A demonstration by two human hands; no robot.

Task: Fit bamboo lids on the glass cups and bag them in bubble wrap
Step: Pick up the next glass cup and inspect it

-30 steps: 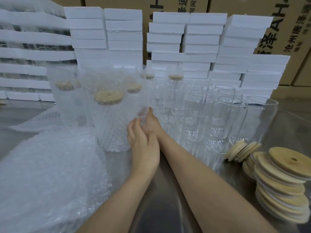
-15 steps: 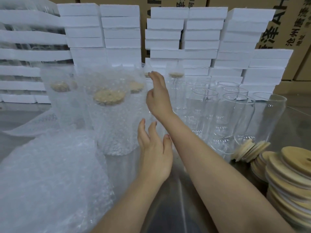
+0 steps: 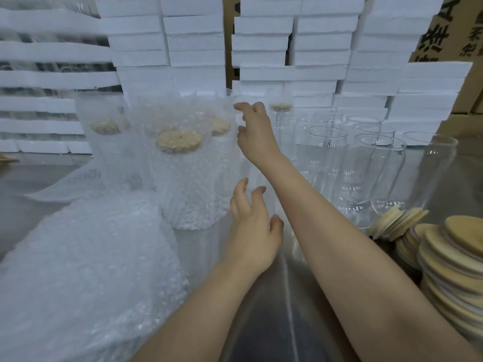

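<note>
Several lidded glass cups in bubble-wrap bags (image 3: 183,163) stand left of centre on the steel table. Bare glass cups (image 3: 360,158) crowd the middle right, one at the back with a bamboo lid (image 3: 280,107) on it. Loose bamboo lids (image 3: 449,259) are stacked at the right edge. My right hand (image 3: 254,131) reaches over to the top edge of a bagged cup, fingers spread and curled, holding nothing that I can make out. My left hand (image 3: 254,228) hovers open beside the base of the nearest bagged cup. A heap of empty bubble-wrap bags (image 3: 78,270) lies at the lower left.
White foam boxes (image 3: 292,48) are stacked in a wall behind the cups, with cardboard cartons (image 3: 444,30) behind them. More foam trays (image 3: 47,79) fill the far left. Bare steel table (image 3: 274,322) shows between my forearms.
My right hand rose from the base of the bagged cup to its top edge. My left hand drew back from the bag and opened. The view shifted slightly down.
</note>
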